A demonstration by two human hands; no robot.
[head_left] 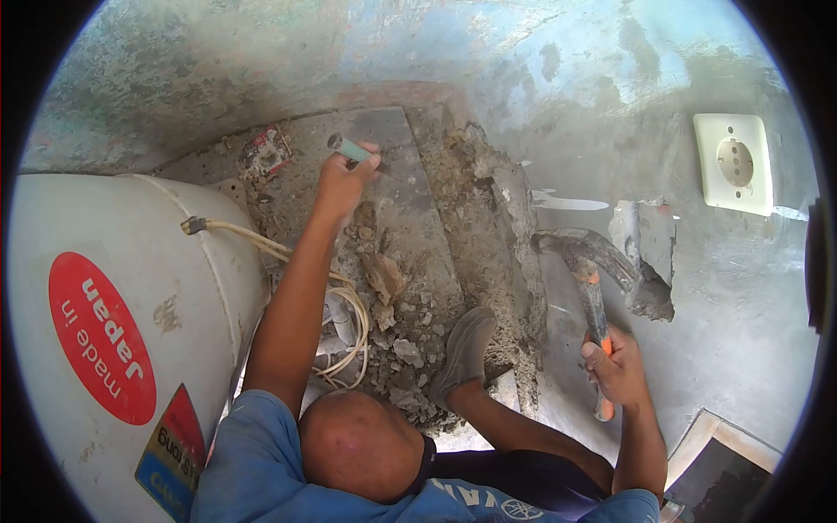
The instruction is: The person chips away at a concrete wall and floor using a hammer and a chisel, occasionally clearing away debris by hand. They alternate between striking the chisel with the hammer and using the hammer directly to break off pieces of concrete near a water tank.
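My left hand (344, 183) is closed around the greenish ribbed handle of a screwdriver (351, 150). Its thin shaft points right over a dusty grey slab (384, 131). On the right, my right hand (615, 366) grips the orange and black handle of a claw hammer (593, 301). The hammer's dark, worn head is in front of the grey wall (567, 148), between a rough broken edge (514, 209) and a chipped hole (654, 292). The two tools are well apart.
Rubble (405, 349) and a larger broken chunk (384, 277) lie by my shoe (466, 349). A white tank (131, 288) stands left, with a looped cable (353, 305) beside it. A crumpled red packet (266, 152) lies behind. A socket (735, 163) is on the wall.
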